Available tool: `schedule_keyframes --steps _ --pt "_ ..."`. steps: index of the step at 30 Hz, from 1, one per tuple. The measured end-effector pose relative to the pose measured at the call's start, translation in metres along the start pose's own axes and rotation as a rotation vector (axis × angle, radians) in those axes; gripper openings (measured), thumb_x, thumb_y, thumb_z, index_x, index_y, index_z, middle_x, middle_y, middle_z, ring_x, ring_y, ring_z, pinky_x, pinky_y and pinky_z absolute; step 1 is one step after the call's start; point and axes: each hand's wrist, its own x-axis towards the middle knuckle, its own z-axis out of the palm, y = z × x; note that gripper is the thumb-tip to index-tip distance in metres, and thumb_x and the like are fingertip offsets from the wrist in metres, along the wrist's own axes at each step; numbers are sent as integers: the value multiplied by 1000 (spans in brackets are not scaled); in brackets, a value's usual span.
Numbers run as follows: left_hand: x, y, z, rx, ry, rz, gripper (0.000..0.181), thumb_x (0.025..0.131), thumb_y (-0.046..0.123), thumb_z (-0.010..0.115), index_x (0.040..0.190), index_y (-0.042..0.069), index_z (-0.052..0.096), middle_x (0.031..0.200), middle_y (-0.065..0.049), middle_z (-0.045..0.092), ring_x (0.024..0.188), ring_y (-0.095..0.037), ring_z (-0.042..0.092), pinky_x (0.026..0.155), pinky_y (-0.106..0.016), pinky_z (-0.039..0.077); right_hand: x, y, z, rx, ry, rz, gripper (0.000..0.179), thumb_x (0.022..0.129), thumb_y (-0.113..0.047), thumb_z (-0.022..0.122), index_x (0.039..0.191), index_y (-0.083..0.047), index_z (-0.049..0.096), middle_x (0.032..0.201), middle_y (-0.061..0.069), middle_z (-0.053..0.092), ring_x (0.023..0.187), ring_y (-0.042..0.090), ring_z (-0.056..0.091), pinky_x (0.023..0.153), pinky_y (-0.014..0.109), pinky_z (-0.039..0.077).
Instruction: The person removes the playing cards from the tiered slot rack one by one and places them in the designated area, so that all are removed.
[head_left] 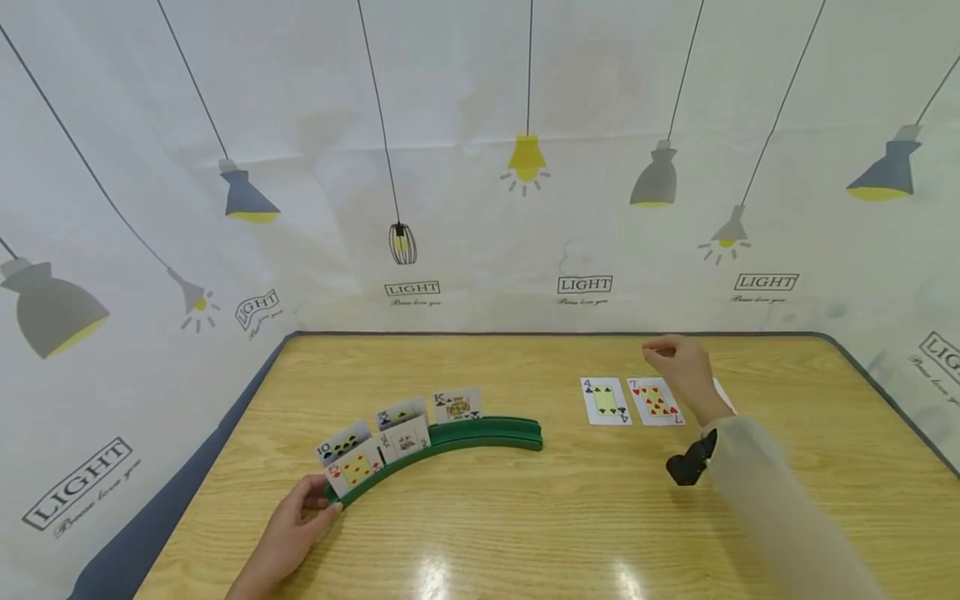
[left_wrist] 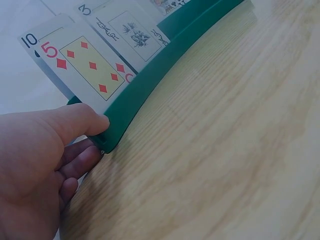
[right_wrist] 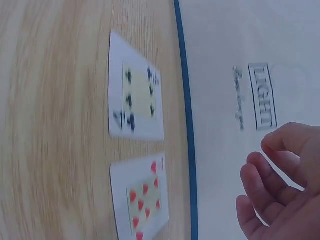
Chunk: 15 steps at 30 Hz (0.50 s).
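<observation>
A curved green playing-card holder [head_left: 487, 432] stands on the table at left centre. My left hand [head_left: 288, 525] grips its near left end, thumb [left_wrist: 92, 121] on the front face and fingers behind. In the front slot stand the five of diamonds [head_left: 356, 469] and a joker [head_left: 405, 440]. Behind them are a black ten [head_left: 345, 440], a three [head_left: 401, 413] and a king [head_left: 457, 405]. My right hand [head_left: 681, 367] hovers beyond the seven of hearts [head_left: 654, 402], fingers loosely curled with nothing between them. Left of that card lies the four of clubs [head_left: 606, 402].
Another white card [head_left: 724, 395] lies mostly hidden behind my right wrist. The wooden table [head_left: 525, 525] has a dark edge, and a white sheet [head_left: 465, 100] printed with lamps hangs behind it and along the sides. A black wrist device [head_left: 692, 460] sits on the right wrist.
</observation>
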Motion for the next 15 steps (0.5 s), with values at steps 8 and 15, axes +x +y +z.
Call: schedule_keyframes --steps 8,15 --pt "0 0 0 -3 5 11 38 89 11 60 122 -1 47 111 -12 54 91 -17 50 78 -30 42 -8 -31 36 4 -69 -169 25 91 -17 57 107 1 64 95 15 62 82 26 55 65 32 44" --pt "1 -2 1 1 8 -3 38 89 11 60 123 -1 47 111 -11 54 92 -18 50 78 -30 41 -21 -57 69 61 -156 -271 19 90 -14 60 104 -2 65 95 11 63 82 23 57 69 34 47"
